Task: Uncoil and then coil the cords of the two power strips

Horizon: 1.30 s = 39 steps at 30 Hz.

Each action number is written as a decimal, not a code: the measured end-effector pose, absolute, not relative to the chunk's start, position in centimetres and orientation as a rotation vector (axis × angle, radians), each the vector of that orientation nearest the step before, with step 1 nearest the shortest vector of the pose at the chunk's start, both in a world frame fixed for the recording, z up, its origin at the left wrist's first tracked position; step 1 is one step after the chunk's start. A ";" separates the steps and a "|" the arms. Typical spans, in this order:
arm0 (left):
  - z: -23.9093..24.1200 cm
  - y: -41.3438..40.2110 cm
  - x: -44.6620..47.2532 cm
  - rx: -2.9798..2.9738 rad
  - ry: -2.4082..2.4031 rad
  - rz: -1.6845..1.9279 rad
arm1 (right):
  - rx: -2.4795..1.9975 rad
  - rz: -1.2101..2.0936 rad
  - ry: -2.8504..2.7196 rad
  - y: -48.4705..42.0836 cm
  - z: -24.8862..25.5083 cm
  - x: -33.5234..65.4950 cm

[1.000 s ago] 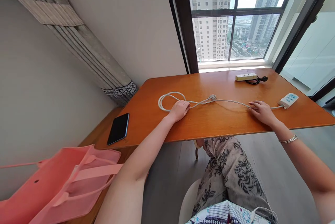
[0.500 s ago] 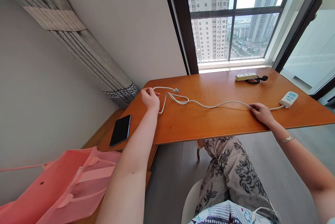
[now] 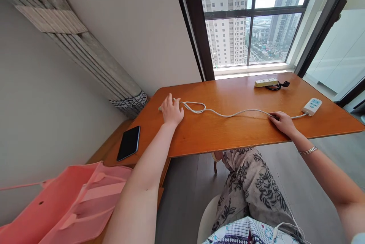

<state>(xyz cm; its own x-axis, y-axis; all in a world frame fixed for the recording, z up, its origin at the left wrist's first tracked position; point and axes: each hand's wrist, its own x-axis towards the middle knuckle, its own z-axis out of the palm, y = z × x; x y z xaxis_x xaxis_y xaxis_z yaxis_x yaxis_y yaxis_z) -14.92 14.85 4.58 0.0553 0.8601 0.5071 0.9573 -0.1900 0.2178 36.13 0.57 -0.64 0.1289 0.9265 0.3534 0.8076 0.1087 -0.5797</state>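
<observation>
A white power cord (image 3: 225,115) runs across the wooden table to a white power strip (image 3: 311,106) at the right, with a loop towards the left. My left hand (image 3: 172,112) lies palm down over the cord's left end, fingers spread. A small pale piece, perhaps the plug, peeks out beside its fingers; whatever is beneath the palm is hidden. Near the power strip, my right hand (image 3: 282,122) grips the cord against the tabletop, its fingers curled over it.
Towards the window, a yellowish power strip (image 3: 266,83) sits with its black cord and plug (image 3: 284,84). A dark tablet (image 3: 128,143) lies at the table's left end. A pink bag (image 3: 71,202) stands at lower left. The table's front edge (image 3: 211,152) crosses above my legs.
My left hand has come off the raised part of the cord, shifted slightly right and flattened onto the table, fingers spreading. My right hand stays on the cord.
</observation>
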 end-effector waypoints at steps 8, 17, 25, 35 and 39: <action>3.0 14.1 -13.1 -2.442 -1.624 -0.362 | -1.717 0.189 -1.705 0.2 -0.4 35.9; 4.8 13.6 -14.1 -2.306 -1.844 -0.738 | -1.696 0.121 -1.751 0.4 -0.8 36.0; 7.3 15.5 -17.4 -1.671 -2.207 -1.231 | -1.716 0.029 -1.787 0.6 -1.4 36.3; 7.0 15.0 -18.1 -2.117 -1.967 -0.523 | -1.758 0.024 -1.783 0.1 -0.7 35.5; 6.3 13.8 -15.7 -2.248 -1.688 -0.414 | -1.757 0.018 -1.781 0.1 -0.7 35.4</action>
<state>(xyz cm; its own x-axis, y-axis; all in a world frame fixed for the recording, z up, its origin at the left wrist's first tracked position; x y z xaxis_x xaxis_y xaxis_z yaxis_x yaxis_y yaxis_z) -15.65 13.84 6.31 0.2687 0.8759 0.4008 0.9619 -0.2655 -0.0646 35.36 0.13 -0.66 0.0867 0.9053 0.4159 0.8966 0.1111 -0.4286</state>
